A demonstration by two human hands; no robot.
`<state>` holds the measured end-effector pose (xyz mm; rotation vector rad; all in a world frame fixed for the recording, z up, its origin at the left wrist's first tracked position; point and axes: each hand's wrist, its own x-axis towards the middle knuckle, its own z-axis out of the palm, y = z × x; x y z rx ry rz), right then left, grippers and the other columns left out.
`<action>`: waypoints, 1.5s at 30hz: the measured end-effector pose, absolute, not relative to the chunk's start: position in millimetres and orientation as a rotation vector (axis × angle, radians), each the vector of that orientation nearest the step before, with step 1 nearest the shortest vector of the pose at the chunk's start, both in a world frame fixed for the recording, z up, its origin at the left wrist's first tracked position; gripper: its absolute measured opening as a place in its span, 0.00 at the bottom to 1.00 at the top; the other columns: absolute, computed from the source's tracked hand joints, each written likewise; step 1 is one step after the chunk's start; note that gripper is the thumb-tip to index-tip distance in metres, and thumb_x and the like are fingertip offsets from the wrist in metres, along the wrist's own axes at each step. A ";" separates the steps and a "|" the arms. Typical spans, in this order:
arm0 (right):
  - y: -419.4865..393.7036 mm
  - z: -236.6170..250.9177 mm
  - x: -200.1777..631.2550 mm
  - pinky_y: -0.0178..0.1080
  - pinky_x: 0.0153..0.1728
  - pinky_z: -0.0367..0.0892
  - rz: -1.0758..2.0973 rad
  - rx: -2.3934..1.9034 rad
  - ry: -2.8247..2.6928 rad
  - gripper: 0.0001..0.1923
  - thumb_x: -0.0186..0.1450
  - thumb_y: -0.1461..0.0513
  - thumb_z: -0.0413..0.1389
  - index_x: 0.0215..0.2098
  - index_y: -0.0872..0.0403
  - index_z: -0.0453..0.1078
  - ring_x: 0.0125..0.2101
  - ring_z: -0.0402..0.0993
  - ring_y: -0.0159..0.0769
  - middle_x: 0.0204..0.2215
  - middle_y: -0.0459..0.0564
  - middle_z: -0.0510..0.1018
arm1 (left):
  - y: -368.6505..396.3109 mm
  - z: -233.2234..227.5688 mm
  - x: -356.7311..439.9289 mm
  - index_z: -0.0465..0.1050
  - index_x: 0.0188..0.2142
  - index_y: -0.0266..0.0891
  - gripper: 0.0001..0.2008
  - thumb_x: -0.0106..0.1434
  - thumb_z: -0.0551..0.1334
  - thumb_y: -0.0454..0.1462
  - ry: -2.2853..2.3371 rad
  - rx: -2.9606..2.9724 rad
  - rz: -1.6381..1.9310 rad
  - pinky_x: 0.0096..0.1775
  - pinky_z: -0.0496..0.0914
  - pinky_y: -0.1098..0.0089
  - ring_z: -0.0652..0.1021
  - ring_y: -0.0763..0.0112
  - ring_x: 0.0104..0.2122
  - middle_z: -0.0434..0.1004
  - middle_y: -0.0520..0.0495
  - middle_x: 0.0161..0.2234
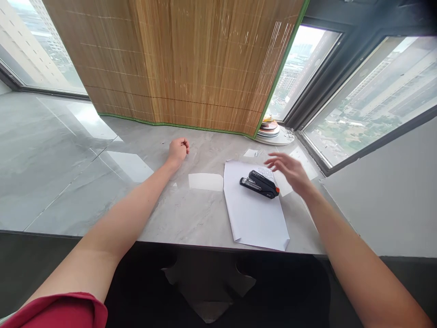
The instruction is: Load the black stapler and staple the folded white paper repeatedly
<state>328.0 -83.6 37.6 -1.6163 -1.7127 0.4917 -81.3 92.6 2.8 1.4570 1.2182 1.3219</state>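
A black stapler (260,184) with an orange end lies on a stack of white paper sheets (254,214) on the grey marble counter (177,214). My right hand (290,171) hovers just right of the stapler with fingers spread and blurred, holding nothing. My left hand (178,151) rests on the counter further left, curled into a loose fist with nothing seen in it. A small white slip (205,181) lies between the two hands.
A bamboo blind (177,64) hangs behind the counter. A stack of plates (271,130) sits in the back right corner by the window. More paper scraps (251,153) lie near it. The counter's front edge (221,247) is close to me.
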 end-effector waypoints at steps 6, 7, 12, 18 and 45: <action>-40.0 1.9 395.8 0.44 0.37 0.60 -0.113 -2.467 -1.429 0.13 0.70 0.58 0.54 0.29 0.52 0.74 0.36 0.74 0.47 0.31 0.58 0.80 | 97.9 -2.1 -82.8 0.68 0.22 0.42 0.10 0.50 0.56 0.25 1.210 1.476 1.355 0.30 0.61 0.70 0.68 0.70 0.23 0.67 0.52 0.19; -38.5 -3.7 400.6 0.44 0.37 0.59 -0.124 -2.500 -1.445 0.13 0.71 0.58 0.54 0.30 0.52 0.74 0.36 0.74 0.48 0.32 0.59 0.81 | 98.3 -2.4 -82.7 0.68 0.22 0.42 0.10 0.50 0.56 0.25 1.214 1.464 1.360 0.30 0.61 0.70 0.68 0.70 0.23 0.67 0.53 0.19; -42.6 -8.5 399.3 0.46 0.40 0.64 -0.155 -2.408 -1.507 0.14 0.71 0.56 0.52 0.34 0.52 0.76 0.41 0.76 0.52 0.36 0.61 0.82 | 97.7 -1.1 -84.2 0.68 0.22 0.42 0.10 0.48 0.56 0.25 1.189 1.435 1.393 0.30 0.62 0.70 0.70 0.71 0.23 0.68 0.52 0.19; -26.0 -5.7 340.8 0.53 0.68 0.64 0.022 -1.856 -1.866 0.29 0.77 0.47 0.47 0.65 0.55 0.72 0.68 0.68 0.54 0.70 0.65 0.71 | 98.6 -0.3 -87.9 0.67 0.23 0.42 0.09 0.50 0.57 0.26 1.181 1.271 1.496 0.29 0.61 0.71 0.69 0.72 0.23 0.68 0.52 0.19; 70.8 11.1 -10.7 0.45 0.66 0.66 0.351 -1.341 -2.188 0.23 0.77 0.48 0.52 0.63 0.45 0.76 0.70 0.69 0.45 0.65 0.46 0.80 | 125.1 29.2 -241.1 0.35 0.33 0.38 0.19 0.68 0.51 0.27 0.747 0.883 2.076 0.30 0.45 0.63 0.40 0.65 0.26 0.30 0.50 0.26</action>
